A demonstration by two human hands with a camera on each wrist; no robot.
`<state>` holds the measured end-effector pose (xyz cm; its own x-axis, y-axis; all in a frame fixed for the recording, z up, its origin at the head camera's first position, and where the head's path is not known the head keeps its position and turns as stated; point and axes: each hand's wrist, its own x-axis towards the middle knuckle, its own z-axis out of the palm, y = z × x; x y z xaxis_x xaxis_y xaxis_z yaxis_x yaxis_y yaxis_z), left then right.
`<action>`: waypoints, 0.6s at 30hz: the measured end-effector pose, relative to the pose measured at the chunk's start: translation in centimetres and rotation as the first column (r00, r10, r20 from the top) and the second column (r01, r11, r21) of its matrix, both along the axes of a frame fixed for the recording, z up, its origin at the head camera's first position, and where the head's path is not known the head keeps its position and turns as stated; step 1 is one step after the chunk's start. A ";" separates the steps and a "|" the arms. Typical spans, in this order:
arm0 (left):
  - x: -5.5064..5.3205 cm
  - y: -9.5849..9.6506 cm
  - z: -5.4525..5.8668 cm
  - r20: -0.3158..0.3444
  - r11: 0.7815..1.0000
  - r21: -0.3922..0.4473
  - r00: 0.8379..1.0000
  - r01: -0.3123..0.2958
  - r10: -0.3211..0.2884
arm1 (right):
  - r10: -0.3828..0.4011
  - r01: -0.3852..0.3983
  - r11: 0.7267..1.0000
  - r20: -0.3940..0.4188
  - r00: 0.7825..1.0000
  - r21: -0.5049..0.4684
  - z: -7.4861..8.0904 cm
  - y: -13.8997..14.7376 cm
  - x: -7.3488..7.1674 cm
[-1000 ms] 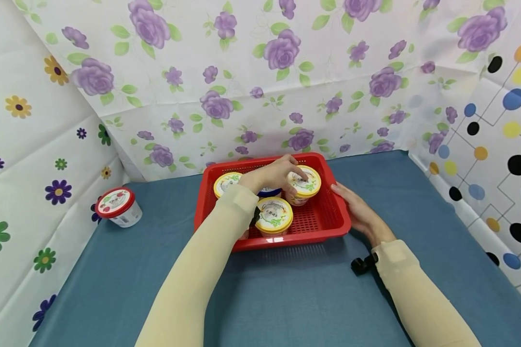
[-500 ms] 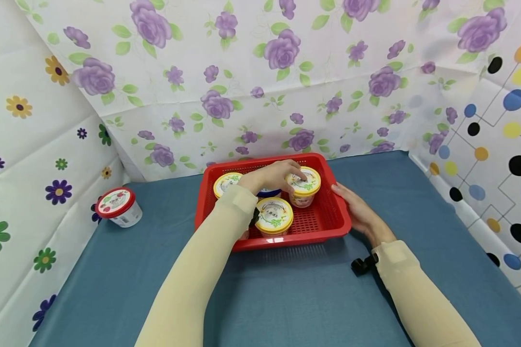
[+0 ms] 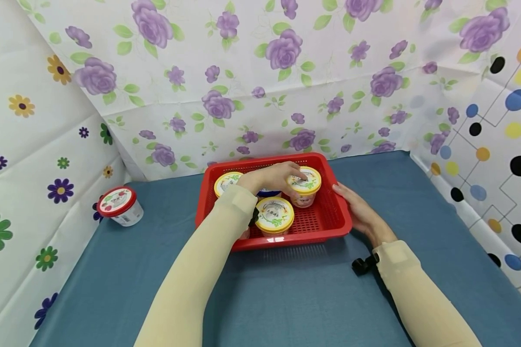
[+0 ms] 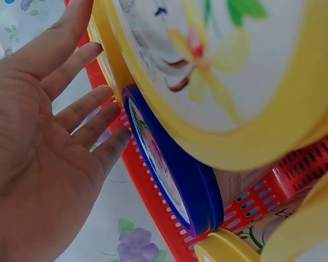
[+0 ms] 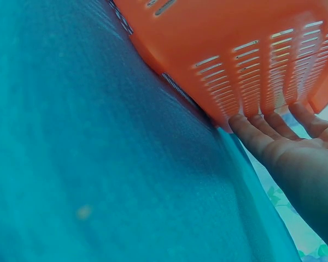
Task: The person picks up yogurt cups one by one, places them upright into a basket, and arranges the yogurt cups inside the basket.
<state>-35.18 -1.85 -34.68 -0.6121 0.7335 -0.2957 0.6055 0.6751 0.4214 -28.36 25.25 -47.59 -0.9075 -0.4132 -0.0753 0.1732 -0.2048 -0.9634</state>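
Observation:
A red perforated basket (image 3: 317, 233) sits on the table with several lidded tubs in it. My left hand (image 3: 271, 177) reaches over the basket and grips a yellow-lidded tub (image 3: 306, 185) at its right part; the hand hides part of the lid. Beside it are a blue-lidded tub (image 4: 164, 158), mostly covered by that hand in the head view, a front yellow-lidded tub (image 3: 274, 214), and a back-left yellow-lidded tub (image 3: 226, 181). My right hand (image 3: 360, 212) touches the basket's right outer wall with straight fingers (image 5: 251, 134).
A red-lidded white tub (image 3: 121, 206) stands apart at the table's left edge. The blue tablecloth (image 3: 295, 299) lies in front of the basket. Patterned sheets (image 3: 260, 82) rise behind and at both sides. A black wrist camera (image 3: 362, 266) is strapped near the right sleeve.
The gripped yellow-lidded tub has shifted slightly toward the front of the basket, the left hand moving a little with it. The right hand keeps its place at the basket wall.

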 end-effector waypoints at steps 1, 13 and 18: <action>0.0 0.0 0.0 0.001 1.000 0.000 1.000 0.000 0.000 | 0.001 -0.001 1.000 -0.001 1.000 -0.001 0.0 0.0 0.0; 0.1 -0.2 -0.2 -0.077 0.999 0.016 0.996 0.047 -0.046 | 0.006 -0.006 1.000 -0.008 1.000 -0.005 0.1 0.0 0.1; 0.1 -0.2 -0.3 -0.096 0.998 0.021 0.993 0.065 -0.063 | 0.010 -0.010 1.000 -0.013 1.000 -0.005 0.0 0.0 0.1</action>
<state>-35.06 -2.07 -34.96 -0.5881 0.7783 -0.2200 0.6854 0.6240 0.3754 -28.26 25.26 -47.55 -0.9041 -0.4228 -0.0618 0.1633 -0.2081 -0.9644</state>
